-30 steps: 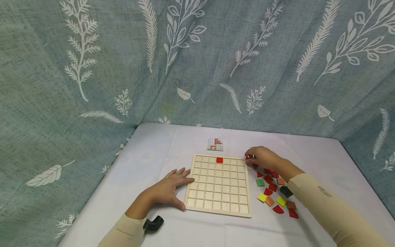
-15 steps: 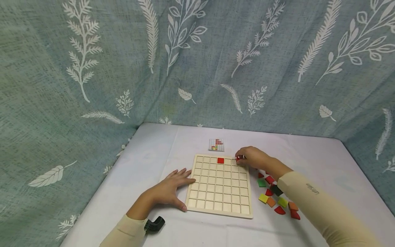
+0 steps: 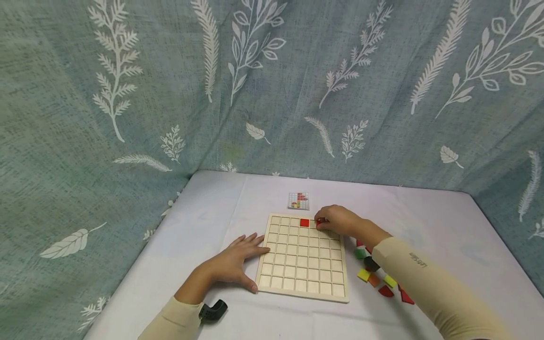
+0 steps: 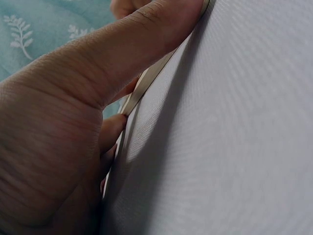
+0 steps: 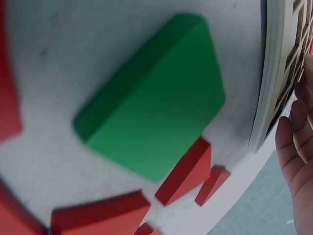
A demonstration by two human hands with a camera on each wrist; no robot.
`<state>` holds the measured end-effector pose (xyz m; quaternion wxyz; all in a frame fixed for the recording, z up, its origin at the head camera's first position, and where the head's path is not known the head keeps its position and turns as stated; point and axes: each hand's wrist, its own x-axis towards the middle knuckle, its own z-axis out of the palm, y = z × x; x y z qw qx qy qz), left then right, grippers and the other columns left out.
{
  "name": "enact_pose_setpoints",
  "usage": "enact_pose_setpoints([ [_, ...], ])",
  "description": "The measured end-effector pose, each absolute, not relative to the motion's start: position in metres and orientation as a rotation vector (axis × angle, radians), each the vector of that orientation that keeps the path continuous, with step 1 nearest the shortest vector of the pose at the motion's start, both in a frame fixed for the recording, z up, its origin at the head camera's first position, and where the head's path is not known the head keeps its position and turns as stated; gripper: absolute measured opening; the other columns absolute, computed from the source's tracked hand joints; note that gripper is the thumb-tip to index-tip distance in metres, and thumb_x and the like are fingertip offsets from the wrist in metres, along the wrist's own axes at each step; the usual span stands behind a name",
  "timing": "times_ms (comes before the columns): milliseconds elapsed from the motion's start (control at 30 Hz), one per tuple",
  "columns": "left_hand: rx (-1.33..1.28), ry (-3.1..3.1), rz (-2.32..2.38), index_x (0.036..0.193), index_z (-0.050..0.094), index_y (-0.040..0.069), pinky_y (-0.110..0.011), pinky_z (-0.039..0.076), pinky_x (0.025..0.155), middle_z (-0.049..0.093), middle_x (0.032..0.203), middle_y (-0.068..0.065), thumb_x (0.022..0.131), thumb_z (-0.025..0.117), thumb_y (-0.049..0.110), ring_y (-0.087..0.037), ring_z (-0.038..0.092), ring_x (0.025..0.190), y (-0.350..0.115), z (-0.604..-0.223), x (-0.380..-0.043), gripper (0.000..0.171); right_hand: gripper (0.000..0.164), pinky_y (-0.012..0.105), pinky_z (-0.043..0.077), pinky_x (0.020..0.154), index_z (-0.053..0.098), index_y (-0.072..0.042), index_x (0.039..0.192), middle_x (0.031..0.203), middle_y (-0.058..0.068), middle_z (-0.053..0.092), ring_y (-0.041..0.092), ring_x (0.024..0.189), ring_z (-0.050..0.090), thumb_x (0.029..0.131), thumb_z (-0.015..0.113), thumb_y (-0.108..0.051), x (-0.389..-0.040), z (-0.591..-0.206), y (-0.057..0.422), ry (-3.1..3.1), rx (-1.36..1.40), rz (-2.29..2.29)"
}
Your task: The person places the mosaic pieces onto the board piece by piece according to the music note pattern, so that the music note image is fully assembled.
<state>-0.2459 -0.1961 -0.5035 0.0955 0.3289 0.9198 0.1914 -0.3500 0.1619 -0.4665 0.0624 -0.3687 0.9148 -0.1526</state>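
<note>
A: Starting with the head view: anything at the centre?

B: A wooden grid board (image 3: 301, 259), flat on the white tablecloth (image 3: 331, 323), with a red square (image 3: 304, 222) in the far row at twelve o'clock.

A: And the right hand (image 3: 338, 219)?

B: Between one and two o'clock over the board, thumb and fingertips narrowed, pinching a red piece (image 3: 318, 222) (mostly hidden, so impossible to tell its shape) near the red square. Cannot tell whether touching the board.

A: The left hand (image 3: 234, 260)?

B: At nine o'clock, fingers spread wide, thumb against the board at eight. Beyond the far edge, at twelve, a picture card (image 3: 299, 201); around three to four, loose blocks (image 3: 363, 274), including a green block (image 3: 360, 254).

A: Left wrist view?

B: Shows thumb stretched toward one o'clock, other fingers along the board's edge near nine, backdrop cloth at ten.

A: Right wrist view?

B: Shows the green block dead centre, red blocks (image 5: 102, 215) from five to seven, board rim at two, right hand past three, cut by the frame, with a glimpse of red at the fingertips.
</note>
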Motion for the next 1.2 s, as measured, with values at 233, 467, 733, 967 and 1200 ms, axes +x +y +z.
enact_pose_setpoints([
  [233, 0.974, 2.722, 0.575, 0.146, 0.046, 0.029, -0.047, 0.004, 0.117, 0.019, 0.160, 0.003, 0.051, 0.074, 0.080, -0.020, 0.009, 0.147, -0.198, -0.509, -0.244, 0.111, 0.027, 0.034, 0.052, 0.083, 0.070, -0.010, 0.113, 0.106, 0.000, 0.066, 0.014, 0.096, 0.062, 0.091, 0.070, -0.024, -0.350, -0.474, 0.154, 2.768, -1.136, -0.485],
  [467, 0.969, 2.716, 0.585, 0.146, 0.046, 0.029, -0.048, 0.004, 0.117, 0.019, 0.160, 0.003, 0.051, 0.074, 0.080, -0.020, 0.009, 0.147, -0.198, -0.512, -0.241, 0.112, 0.031, 0.034, 0.052, 0.083, 0.069, -0.008, 0.118, 0.106, -0.001, 0.066, 0.015, 0.097, 0.062, 0.091, 0.070, -0.024, -0.348, -0.479, 0.151, 2.759, -1.146, -0.491],
  [733, 0.981, 2.730, 0.575, 0.146, 0.045, 0.030, -0.049, 0.004, 0.117, 0.019, 0.160, 0.003, 0.050, 0.073, 0.081, -0.022, 0.010, 0.147, -0.197, -0.512, -0.244, 0.113, 0.021, 0.033, 0.052, 0.079, 0.071, -0.011, 0.108, 0.101, -0.002, 0.065, 0.014, 0.092, 0.061, 0.090, 0.071, -0.021, -0.347, -0.471, 0.154, 2.775, -1.108, -0.504],
  [967, 0.992, 2.739, 0.557, 0.147, 0.045, 0.029, -0.049, 0.004, 0.117, 0.019, 0.160, 0.003, 0.050, 0.072, 0.082, -0.021, 0.009, 0.147, -0.197, -0.509, -0.246, 0.113, 0.011, 0.031, 0.051, 0.074, 0.072, -0.015, 0.102, 0.097, -0.006, 0.063, 0.011, 0.087, 0.059, 0.092, 0.069, -0.020, -0.349, -0.470, 0.154, 2.776, -1.100, -0.485],
  [1200, 0.990, 2.738, 0.550, 0.147, 0.045, 0.028, -0.048, 0.004, 0.117, 0.019, 0.160, 0.003, 0.050, 0.072, 0.082, -0.021, 0.009, 0.147, -0.196, -0.505, -0.247, 0.113, 0.012, 0.031, 0.051, 0.076, 0.072, -0.015, 0.103, 0.096, -0.007, 0.063, 0.010, 0.088, 0.059, 0.092, 0.069, -0.020, -0.353, -0.471, 0.153, 2.779, -1.138, -0.479],
])
